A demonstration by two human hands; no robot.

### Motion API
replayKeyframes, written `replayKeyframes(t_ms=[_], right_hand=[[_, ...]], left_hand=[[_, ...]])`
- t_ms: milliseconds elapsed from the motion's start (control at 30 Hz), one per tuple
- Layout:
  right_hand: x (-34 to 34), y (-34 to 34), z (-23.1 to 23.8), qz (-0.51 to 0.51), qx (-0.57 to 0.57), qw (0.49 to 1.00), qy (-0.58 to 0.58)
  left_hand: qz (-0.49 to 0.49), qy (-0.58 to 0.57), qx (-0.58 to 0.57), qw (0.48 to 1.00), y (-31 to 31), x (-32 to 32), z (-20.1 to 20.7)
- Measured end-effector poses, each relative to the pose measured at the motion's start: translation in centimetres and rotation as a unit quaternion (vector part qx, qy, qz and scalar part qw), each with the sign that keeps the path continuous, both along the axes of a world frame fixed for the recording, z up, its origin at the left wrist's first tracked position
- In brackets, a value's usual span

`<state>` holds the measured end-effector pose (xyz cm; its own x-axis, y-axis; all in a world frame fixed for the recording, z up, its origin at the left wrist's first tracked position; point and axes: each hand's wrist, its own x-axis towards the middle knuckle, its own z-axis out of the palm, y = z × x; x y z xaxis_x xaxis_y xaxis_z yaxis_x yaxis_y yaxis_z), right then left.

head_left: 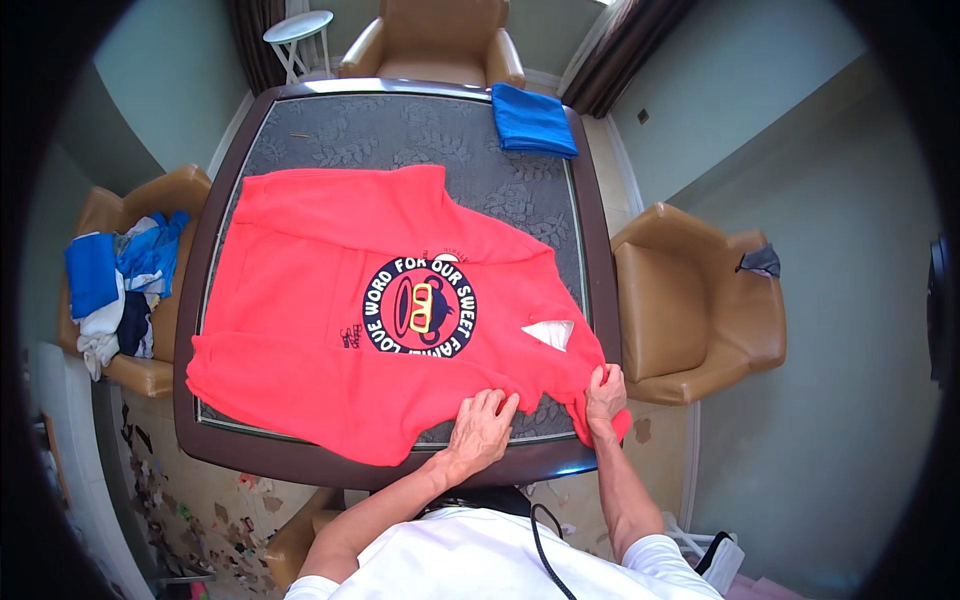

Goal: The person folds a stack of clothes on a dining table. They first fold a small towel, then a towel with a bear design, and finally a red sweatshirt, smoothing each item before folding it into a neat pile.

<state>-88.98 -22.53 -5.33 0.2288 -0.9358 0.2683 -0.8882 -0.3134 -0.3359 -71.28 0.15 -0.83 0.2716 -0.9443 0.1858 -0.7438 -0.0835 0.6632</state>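
A red hooded sweatshirt (300, 270) lies spread on its side across the table, with its hood and neck at the right and its hem at the left. On its chest is a round dark print with a cartoon face. A white patch shows in the neck opening. My right hand (605, 395) grips the hood's edge at the table's near right corner, where some of the fabric hangs over. Closer to the middle, my left hand (482, 432) has its fingers curled onto the fabric near the shoulder, pinching it.
The dark table (320, 130) has a grey patterned top. A folded blue cloth (533, 122) lies at its far right corner. Tan armchairs (690, 310) stand around it. Clothes (135, 285) are heaped on the left chair, and a small white side table (298, 28) is behind.
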Motion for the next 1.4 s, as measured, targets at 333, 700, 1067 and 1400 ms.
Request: replayKeyframes(t_ms=[333, 700, 1067, 1400], right_hand=[[-1.7, -2.3, 1.1, 0.068, 0.204, 0.972, -0.094], [-2.1, -9.9, 6.7, 0.119, 0.68, 0.544, -0.477], [16.7, -8.8, 13.8, 0.323, 0.695, 0.43, -0.477], [16.5, -6.1, 4.4, 0.218, 0.592, 0.695, -0.345]], left_hand=[[0.012, -0.099, -0.081, 0.992, -5.7, -4.5, 0.3], [0.12, -0.032, -0.094, 0.988, -12.1, -8.9, -0.6], [0.38, 0.406, -0.317, 0.768, -10.4, -3.5, 3.6], [0.541, 0.487, -0.174, 0.664, -3.0, -3.1, -2.2]])
